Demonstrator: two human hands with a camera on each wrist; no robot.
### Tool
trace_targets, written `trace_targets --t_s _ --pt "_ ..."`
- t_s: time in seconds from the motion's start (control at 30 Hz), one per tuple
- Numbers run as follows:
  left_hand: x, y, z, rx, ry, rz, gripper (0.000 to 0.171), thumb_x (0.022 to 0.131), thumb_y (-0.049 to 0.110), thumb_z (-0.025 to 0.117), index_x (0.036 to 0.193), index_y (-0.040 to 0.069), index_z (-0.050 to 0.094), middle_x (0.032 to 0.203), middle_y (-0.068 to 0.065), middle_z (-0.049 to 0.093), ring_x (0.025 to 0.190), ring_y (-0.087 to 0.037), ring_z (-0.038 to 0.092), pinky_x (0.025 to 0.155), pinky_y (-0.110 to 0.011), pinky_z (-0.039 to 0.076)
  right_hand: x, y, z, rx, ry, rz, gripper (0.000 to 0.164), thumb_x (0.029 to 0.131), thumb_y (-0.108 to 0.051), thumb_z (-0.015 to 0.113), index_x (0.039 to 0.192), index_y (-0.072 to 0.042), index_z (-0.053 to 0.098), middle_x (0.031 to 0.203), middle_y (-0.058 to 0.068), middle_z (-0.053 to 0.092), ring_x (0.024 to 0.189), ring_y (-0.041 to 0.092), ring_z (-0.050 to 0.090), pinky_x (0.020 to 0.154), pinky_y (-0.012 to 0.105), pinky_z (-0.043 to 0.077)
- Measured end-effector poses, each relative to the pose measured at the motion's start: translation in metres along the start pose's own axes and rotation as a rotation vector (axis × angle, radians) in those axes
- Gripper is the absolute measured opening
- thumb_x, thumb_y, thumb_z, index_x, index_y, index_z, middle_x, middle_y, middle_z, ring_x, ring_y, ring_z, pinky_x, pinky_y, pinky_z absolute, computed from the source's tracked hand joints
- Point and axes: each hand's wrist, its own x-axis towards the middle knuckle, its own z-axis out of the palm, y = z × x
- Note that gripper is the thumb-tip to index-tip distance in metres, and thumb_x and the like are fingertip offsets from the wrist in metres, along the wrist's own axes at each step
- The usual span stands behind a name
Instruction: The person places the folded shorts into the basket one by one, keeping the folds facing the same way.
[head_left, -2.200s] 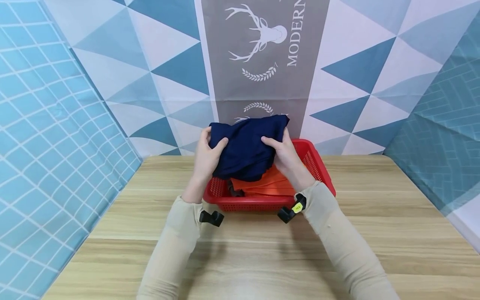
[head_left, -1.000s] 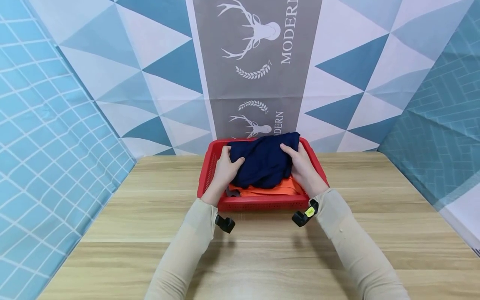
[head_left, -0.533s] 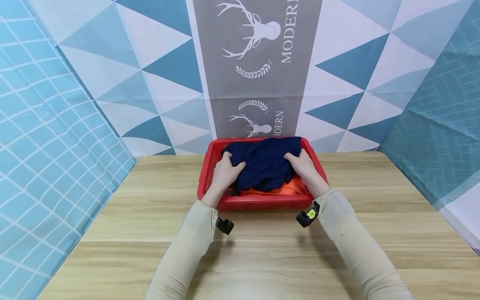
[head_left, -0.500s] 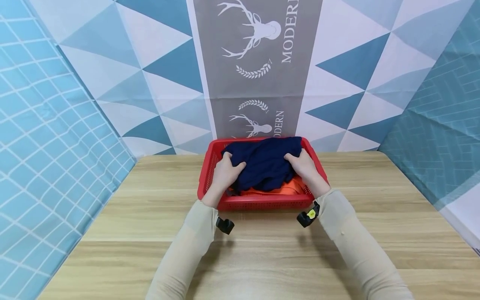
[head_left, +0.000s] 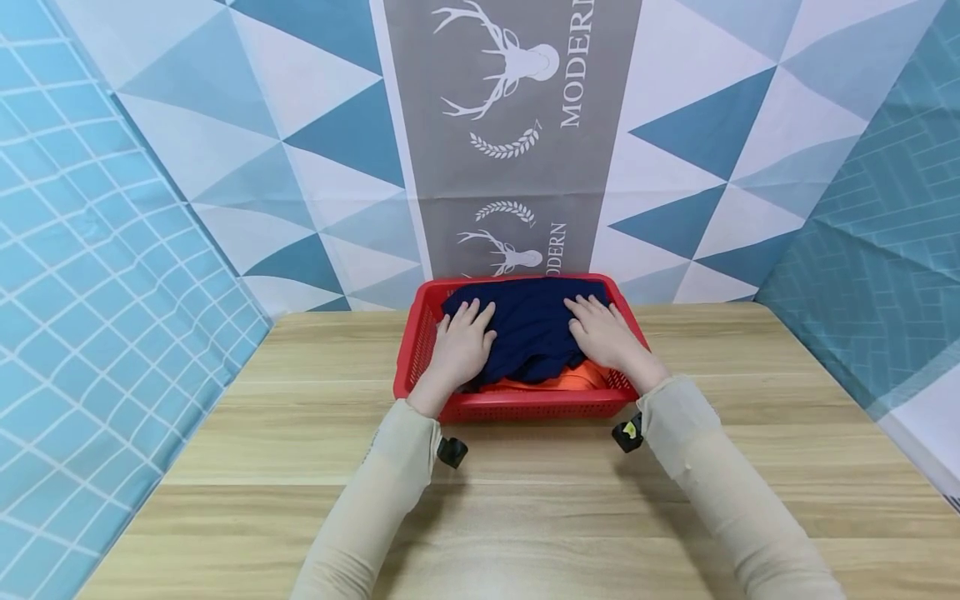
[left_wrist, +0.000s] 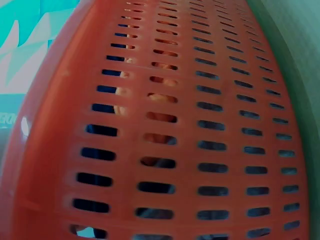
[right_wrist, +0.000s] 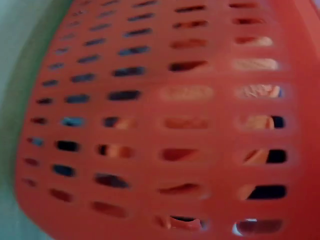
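Observation:
A red slotted plastic basket [head_left: 517,405] stands at the far middle of the wooden table. A folded navy blue cloth [head_left: 528,329] lies in it on top of an orange cloth [head_left: 566,381]. My left hand [head_left: 463,343] presses flat on the navy cloth's left side, fingers straight. On the cloth's right side my right hand [head_left: 603,333] presses down flat the same way. Both wrist views are filled by the basket's slotted wall [left_wrist: 165,125] [right_wrist: 165,120], with the hands hidden.
The wooden table [head_left: 510,508] stretches toward me from the basket. Patterned blue and white backdrop panels [head_left: 300,142] close in the back and both sides. Small black wrist camera mounts [head_left: 452,452] hang under my sleeves.
Both hands lowered the navy cloth into the basket onto the orange cloth. They let go of their grip, and the fingers now lie flat on top of it.

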Motion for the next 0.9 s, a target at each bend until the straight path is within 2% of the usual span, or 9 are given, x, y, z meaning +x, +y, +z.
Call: trace_targets --t_s 0.17,0.4,0.53,0.7,0.9 --pt "0.002 -0.005 0.004 -0.027 -0.104 -0.023 0.046 0.099 0.030 0.035 0.143 0.019 0.031 0.145 -0.012 0.032 0.134 -0.028 0.028 0.107 -0.050 0.024 -0.003 0.002 0.006 0.084 -0.062 0.012 0.051 0.098 -0.025 0.024 0.144 -0.002 0.021 0.148 0.021 0.020 0.136 0.038 0.016 0.110 0.050 0.013" --pt "0.000 -0.007 0.003 -0.009 -0.185 -0.023 0.046 0.099 0.030 0.031 0.144 0.020 0.028 0.146 -0.013 0.029 0.134 -0.029 0.027 0.106 -0.050 0.024 -0.001 0.001 0.005 0.144 -0.130 0.017 0.051 0.099 -0.026 0.025 0.143 -0.002 0.022 0.146 0.021 0.024 0.135 0.037 0.021 0.109 0.050 0.016" --pt "-0.001 -0.008 0.002 0.005 -0.196 -0.011 0.046 0.099 0.030 0.031 0.144 0.020 0.027 0.147 -0.013 0.028 0.135 -0.029 0.026 0.107 -0.050 0.023 -0.002 -0.001 0.006 0.161 -0.151 0.019 0.051 0.099 -0.026 0.024 0.143 -0.002 0.021 0.146 0.022 0.024 0.135 0.037 0.020 0.109 0.051 0.016" --pt "-0.002 -0.011 0.000 -0.039 -0.190 -0.001 0.047 0.099 0.031 0.032 0.144 0.019 0.026 0.148 -0.012 0.025 0.136 -0.029 0.024 0.107 -0.051 0.022 -0.005 0.002 0.004 0.202 -0.140 0.003 0.052 0.099 -0.029 0.026 0.144 -0.002 0.020 0.147 0.022 0.022 0.135 0.038 0.019 0.109 0.051 0.016" --pt "-0.004 -0.020 -0.007 -0.058 -0.213 0.082 0.052 0.097 0.033 0.038 0.145 0.016 0.025 0.149 -0.015 0.021 0.136 -0.030 0.022 0.108 -0.050 0.019 -0.012 0.009 -0.008 0.204 -0.120 -0.015 0.053 0.098 -0.030 0.036 0.142 -0.003 0.026 0.144 0.024 0.028 0.132 0.039 0.026 0.106 0.053 0.021"
